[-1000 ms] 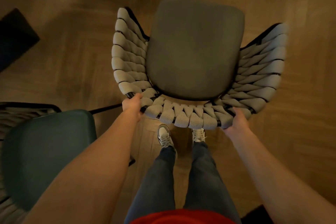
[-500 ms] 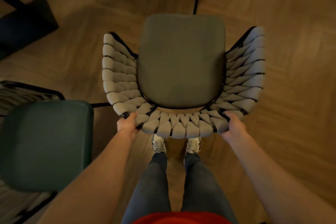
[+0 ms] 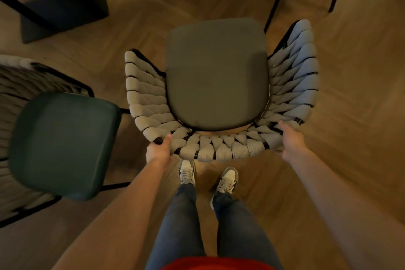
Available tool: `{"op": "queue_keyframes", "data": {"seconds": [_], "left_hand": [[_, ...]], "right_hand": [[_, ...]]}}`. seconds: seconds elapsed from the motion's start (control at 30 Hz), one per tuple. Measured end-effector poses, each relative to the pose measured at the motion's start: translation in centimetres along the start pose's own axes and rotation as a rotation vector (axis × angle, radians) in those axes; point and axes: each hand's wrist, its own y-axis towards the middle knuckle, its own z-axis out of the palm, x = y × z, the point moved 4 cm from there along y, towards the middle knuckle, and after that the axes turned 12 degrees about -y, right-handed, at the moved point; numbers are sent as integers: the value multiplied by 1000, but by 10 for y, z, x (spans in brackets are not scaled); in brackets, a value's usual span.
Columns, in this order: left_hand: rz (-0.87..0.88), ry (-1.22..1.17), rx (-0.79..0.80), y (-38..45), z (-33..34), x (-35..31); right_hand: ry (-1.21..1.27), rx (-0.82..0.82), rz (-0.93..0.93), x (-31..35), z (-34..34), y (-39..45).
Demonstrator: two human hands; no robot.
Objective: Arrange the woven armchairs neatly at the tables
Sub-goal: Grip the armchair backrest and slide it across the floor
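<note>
Since 1 second ago you have stepped back: your shoes (image 3: 187, 172) now stand clear of the chair (image 3: 217, 85) instead of under its back, and more of the table bases at 11 and 12 o'clock has come into view. You still hold the chair by its woven backrest. Your left hand (image 3: 158, 149) grips the rim at 7 o'clock of the cushion (image 3: 217, 74), thumb lying on top of the weave, fingers curled under out of sight. Your right hand (image 3: 291, 139) grips the rim at 5 o'clock, thumb along the top, fingers wrapped behind. The chair sits at frame centre on the wood floor (image 3: 361, 116), its seat pointing to 12 o'clock. At 9 o'clock stands a 2nd chair (image 3: 63, 144) with a green cushion, just beside the 1st. Thin black legs (image 3: 276, 0) rise at 1 o'clock.
</note>
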Motion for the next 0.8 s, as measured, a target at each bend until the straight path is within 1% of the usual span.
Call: {"op": "queue_keyframes", "data": {"seconds": [0.03, 0.07, 0.1, 0.13, 0.17, 0.2, 0.23, 0.3, 0.37, 0.4, 0.47, 0.6, 0.8], "left_hand": [[104, 159, -47, -5, -6, 0], [250, 290, -84, -13, -12, 0], [447, 415, -117, -24, -16, 2], [667, 549, -119, -34, -16, 5], [867, 692, -87, -45, -12, 7], [1035, 829, -13, -51, -4, 10], [1182, 961, 87, -54, 7, 12], [1396, 1170, 290, -53, 31, 16], [1498, 1276, 413, -50, 49, 21], [1515, 1291, 439, -47, 55, 25], [1518, 1313, 430, -42, 63, 33], [1530, 1295, 335, -38, 68, 36], [1575, 1255, 285, -38, 71, 30]], "right_hand": [[-162, -110, -161, 7, -9, -12], [-333, -219, -399, 15, -15, -26], [-486, -297, -673, 22, -17, -47], [-641, -333, -933, 25, -13, -66], [-813, -302, -1133, 24, -3, -83], [-994, -215, -1263, 16, 9, -91], [-1168, -110, -1340, 7, 23, -96], [-1448, 66, -1386, -17, 42, -94], [-1577, 161, -1366, -35, 49, -85], [-1597, 166, -1371, -40, 50, -80], [-1591, 124, -1427, -44, 49, -72], [-1544, 31, -1550, -45, 49, -63], [-1528, 24, -1597, -40, 51, -58]]}}
